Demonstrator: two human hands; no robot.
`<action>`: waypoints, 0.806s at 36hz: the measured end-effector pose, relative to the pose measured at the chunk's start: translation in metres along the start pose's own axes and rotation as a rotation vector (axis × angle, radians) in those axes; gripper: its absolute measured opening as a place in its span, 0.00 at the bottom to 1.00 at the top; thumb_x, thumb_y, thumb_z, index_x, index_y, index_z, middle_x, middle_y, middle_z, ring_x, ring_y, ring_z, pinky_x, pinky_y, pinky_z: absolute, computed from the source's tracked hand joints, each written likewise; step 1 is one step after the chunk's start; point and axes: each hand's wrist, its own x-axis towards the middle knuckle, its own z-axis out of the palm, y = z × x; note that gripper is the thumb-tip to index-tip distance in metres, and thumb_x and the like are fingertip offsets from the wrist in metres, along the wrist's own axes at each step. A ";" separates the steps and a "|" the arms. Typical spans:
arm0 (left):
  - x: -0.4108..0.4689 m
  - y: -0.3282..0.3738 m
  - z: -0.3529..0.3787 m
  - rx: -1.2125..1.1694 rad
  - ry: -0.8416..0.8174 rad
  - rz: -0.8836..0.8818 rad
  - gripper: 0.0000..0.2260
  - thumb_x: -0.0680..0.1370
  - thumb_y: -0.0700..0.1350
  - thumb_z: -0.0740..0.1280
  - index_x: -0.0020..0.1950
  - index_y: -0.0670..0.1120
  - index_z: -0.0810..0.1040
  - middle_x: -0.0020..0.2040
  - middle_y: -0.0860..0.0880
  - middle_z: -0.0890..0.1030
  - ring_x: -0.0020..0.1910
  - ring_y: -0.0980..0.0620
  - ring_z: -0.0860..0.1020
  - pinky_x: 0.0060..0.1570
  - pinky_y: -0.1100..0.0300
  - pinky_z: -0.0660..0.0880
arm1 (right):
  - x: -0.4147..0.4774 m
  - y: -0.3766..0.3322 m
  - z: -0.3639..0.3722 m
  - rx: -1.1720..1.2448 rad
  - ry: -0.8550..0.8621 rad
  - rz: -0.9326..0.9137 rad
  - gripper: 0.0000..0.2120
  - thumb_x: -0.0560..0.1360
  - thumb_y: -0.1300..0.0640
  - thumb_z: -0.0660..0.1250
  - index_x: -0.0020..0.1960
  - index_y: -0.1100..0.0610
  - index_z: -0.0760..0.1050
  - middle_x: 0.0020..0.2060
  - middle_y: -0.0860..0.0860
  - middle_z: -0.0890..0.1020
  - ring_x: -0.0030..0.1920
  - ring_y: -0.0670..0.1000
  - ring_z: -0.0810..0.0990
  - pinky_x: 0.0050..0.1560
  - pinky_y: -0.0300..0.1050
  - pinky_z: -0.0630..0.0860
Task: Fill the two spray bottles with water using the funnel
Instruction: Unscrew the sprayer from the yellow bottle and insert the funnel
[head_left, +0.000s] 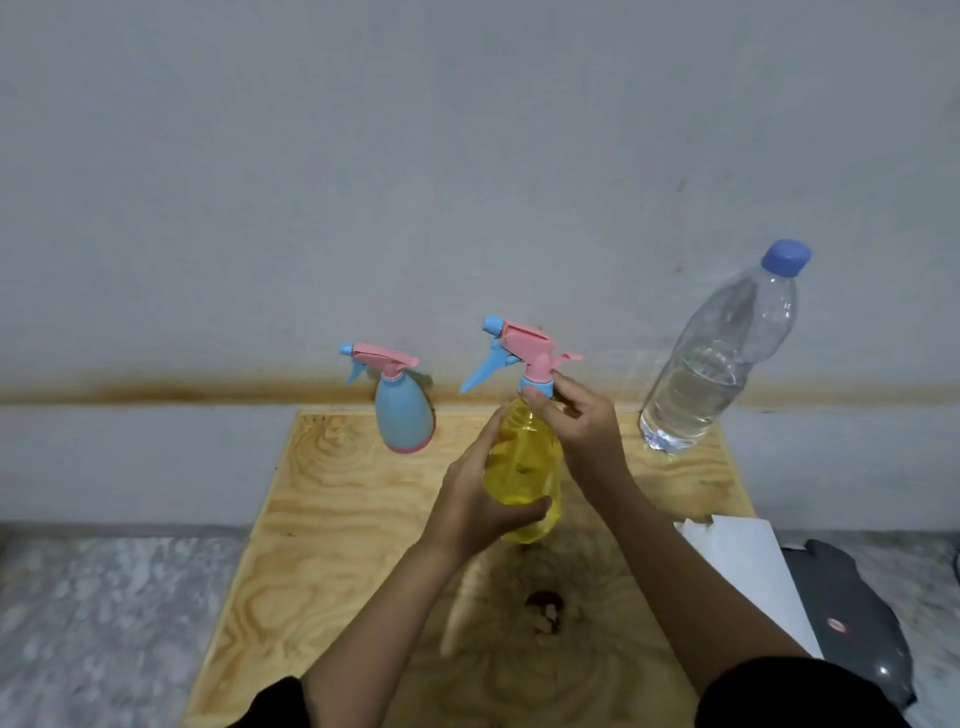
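Yellow plastic, see-through, makes up the yellow bottle (524, 467) near the middle of the plywood surface (332, 519), a little toward twelve o'clock; whether its base touches the wood or hangs just above it I cannot tell. The left hand (478, 499) comes in from seven o'clock and its grip is clamped round the bottle's body, fingers behind, thumb across the lower front. The right hand (582, 421) comes in from five o'clock; its grip is pinched, thumb and fingertips, on the blue collar (537, 387) at the bottle's neck. Above the collar sits the pink spray head (524, 343), its blue nozzle and trigger pointing to nine o'clock. How full this bottle is I cannot tell. The blue bottle (404, 415) stands upright at eleven o'clock on the surface, by the far edge, apart from the yellow one, its own pink head on and aimed to nine o'clock too. The water bottle (722, 358), clear with a blue cap on, stands at the one o'clock corner, water up to about half its height. At four o'clock a white paper (748, 566) lies at the surface's right edge, with a dark object (841, 613) just beyond it. A dark stain (545, 608) marks the wood at six o'clock, between the forearms. Black sleeves (800, 696) show at the bottom edge. A grey wall (467, 156) with a rusty streak rises behind the surface.
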 end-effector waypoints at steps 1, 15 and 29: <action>-0.004 0.001 -0.004 -0.014 -0.007 -0.012 0.43 0.60 0.52 0.75 0.66 0.74 0.54 0.59 0.70 0.71 0.57 0.66 0.73 0.57 0.62 0.74 | -0.002 -0.003 -0.002 0.069 -0.061 0.039 0.07 0.75 0.60 0.67 0.50 0.63 0.79 0.39 0.55 0.82 0.39 0.44 0.78 0.42 0.36 0.73; -0.044 0.021 -0.015 -0.020 -0.040 -0.063 0.47 0.64 0.67 0.70 0.70 0.71 0.39 0.74 0.56 0.64 0.70 0.56 0.67 0.65 0.53 0.70 | -0.038 -0.014 0.025 0.324 0.136 0.134 0.06 0.73 0.60 0.69 0.50 0.55 0.76 0.49 0.56 0.81 0.53 0.54 0.79 0.58 0.51 0.74; -0.049 0.021 -0.033 0.009 0.018 -0.052 0.46 0.67 0.65 0.70 0.73 0.68 0.41 0.75 0.56 0.63 0.71 0.58 0.64 0.65 0.53 0.70 | -0.039 -0.034 0.039 0.291 0.157 0.137 0.06 0.74 0.59 0.68 0.51 0.59 0.77 0.47 0.56 0.82 0.50 0.53 0.80 0.58 0.53 0.76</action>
